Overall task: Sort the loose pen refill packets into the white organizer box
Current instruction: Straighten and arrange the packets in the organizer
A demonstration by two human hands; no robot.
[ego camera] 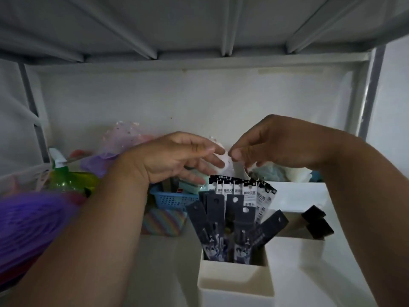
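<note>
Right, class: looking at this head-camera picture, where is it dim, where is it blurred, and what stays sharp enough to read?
Head view: dim overall; the purple fluffy thing at the left edge is smeared, and the shelf frame bows from the wide lens; the refill packets in the white organizer box are sharpest, print partly legible.

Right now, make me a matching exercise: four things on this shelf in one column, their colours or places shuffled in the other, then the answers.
Things
1. basket
2. organizer box
3. dark refill packets
4. spray bottle

Descriptions
A. green, far left
B. blue, behind the striped case
C. white, front of shelf
D. standing upright in a front compartment

Pairs: 1-B, 2-C, 3-D, 4-A
</note>
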